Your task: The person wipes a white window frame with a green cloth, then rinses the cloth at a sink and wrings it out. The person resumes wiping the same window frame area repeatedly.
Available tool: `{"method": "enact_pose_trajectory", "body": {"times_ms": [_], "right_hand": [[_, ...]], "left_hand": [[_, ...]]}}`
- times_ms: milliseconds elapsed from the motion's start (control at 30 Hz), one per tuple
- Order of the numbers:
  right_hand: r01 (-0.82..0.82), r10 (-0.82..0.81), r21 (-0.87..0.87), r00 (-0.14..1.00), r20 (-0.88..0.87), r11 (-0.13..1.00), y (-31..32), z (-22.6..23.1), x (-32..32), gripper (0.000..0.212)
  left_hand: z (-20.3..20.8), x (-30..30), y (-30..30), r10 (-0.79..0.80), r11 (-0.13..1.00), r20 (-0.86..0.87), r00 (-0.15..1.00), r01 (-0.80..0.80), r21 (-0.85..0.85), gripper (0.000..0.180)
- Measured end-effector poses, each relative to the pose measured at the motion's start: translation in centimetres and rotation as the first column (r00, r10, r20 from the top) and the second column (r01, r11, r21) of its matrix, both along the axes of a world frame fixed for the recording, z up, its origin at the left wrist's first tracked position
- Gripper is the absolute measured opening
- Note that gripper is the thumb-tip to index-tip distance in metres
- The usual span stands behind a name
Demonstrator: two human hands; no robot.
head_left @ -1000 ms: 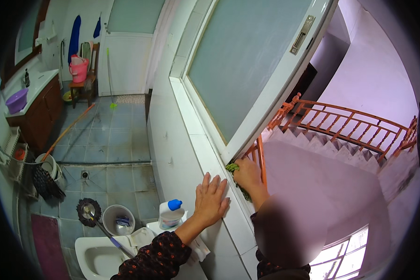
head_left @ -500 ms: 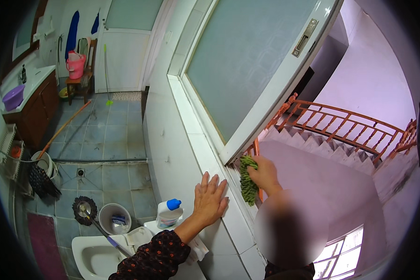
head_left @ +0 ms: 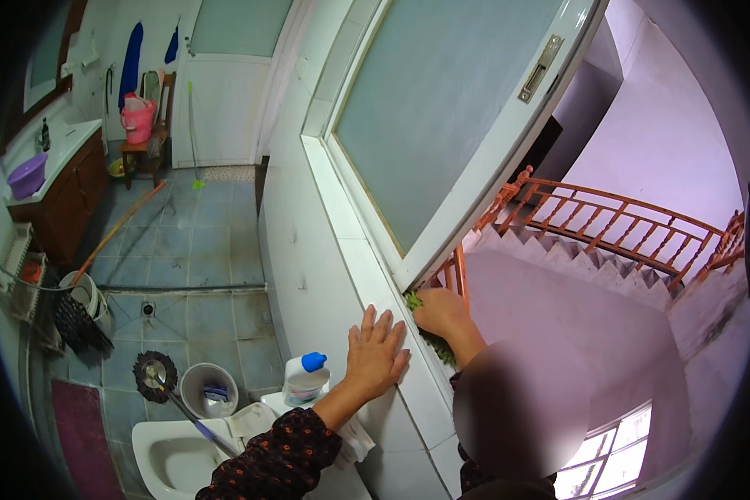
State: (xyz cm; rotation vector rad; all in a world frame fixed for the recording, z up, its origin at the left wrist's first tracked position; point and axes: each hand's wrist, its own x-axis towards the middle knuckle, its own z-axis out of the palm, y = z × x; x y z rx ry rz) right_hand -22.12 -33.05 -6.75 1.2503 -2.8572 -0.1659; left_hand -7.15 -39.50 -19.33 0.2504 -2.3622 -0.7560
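Observation:
My left hand [head_left: 376, 357] lies flat with fingers spread on the white tiled window ledge [head_left: 396, 375]. My right hand [head_left: 444, 315] is closed around a fuzzy green cleaning cloth [head_left: 438, 348], pressed to the ledge's outer edge at the lower corner of the frosted sliding window [head_left: 450, 125]. Most of the cloth is hidden beneath the hand; bits of it show at the fingertips and below the wrist. A blurred round patch covers part of my right forearm. Just left of my left forearm stands a white bottle with a blue cap [head_left: 306, 378].
Below on the left are a toilet [head_left: 154, 442], a grey bin [head_left: 207, 392] and a long-handled brush [head_left: 154, 375]. A mop stands in a bucket [head_left: 87, 296] farther left. Beyond the window opening, an orange stair railing [head_left: 617, 221] runs beside steps.
My right hand has moved a little left, toward the window frame's lower corner, with the cloth now mostly covered by it. The left hand stays on the ledge.

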Motion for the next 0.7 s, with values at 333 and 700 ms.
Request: {"method": "enact_pose_trajectory", "body": {"times_ms": [333,700], "right_hand": [[-0.165,0.089,-0.305,0.965,-0.247,0.938,1.7,-0.5,-0.6,0.027],[-0.058,0.057,-0.027,0.998,-0.031,0.998,-0.3,-1.2,-1.6,0.03]], "left_hand": [[0.3,0.2,0.3,-0.051,0.994,0.018,0.999,0.049,0.097,0.055],[0.6,0.4,0.1,-0.026,0.999,0.026,0.999,0.025,0.028,0.055]]}}
